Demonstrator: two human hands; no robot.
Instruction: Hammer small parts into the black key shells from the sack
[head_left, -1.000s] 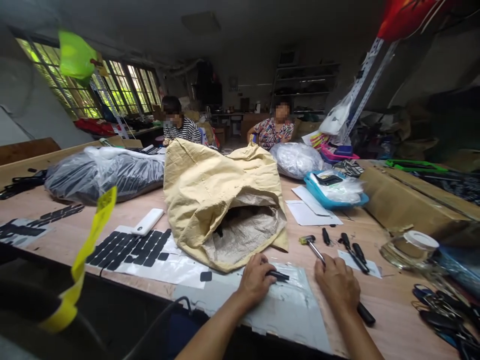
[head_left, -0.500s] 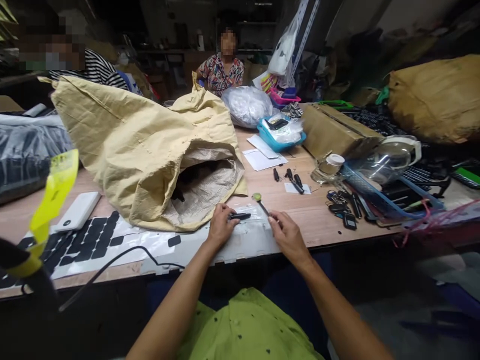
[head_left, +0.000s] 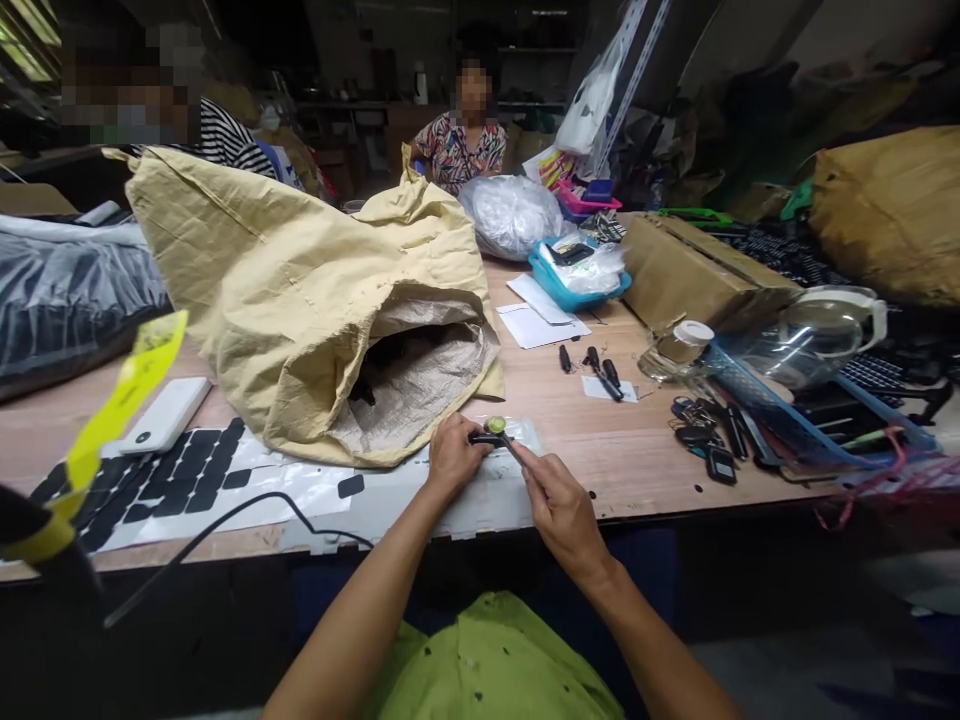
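At the near edge of the wooden table [head_left: 622,440], two bare hands work close together above a pale grey sheet [head_left: 495,495]. The left hand [head_left: 452,452] is curled down, thumb and fingers closed on one end of a small black piece [head_left: 485,439] that lies low over the sheet and points out to the right. The right hand [head_left: 553,495] is closed around the shaft of a small hammer [head_left: 496,426], its yellowish head tilted up and in towards the left hand, right at the black piece — whether the two touch, I cannot tell. Just beyond the left hand sits a big cream cloth sack [head_left: 315,290], its mouth open towards the person and its pale lining showing. To its left, a white sheet covered with black patches [head_left: 187,465] lies near a white rectangular device [head_left: 166,414]. Off to the right are black-handled tools [head_left: 604,378], a jar with a white lid [head_left: 679,350] and a blue basket [head_left: 553,292] — all well apart from the hands. Across the table, a person in a patterned shirt [head_left: 465,150] faces this way.
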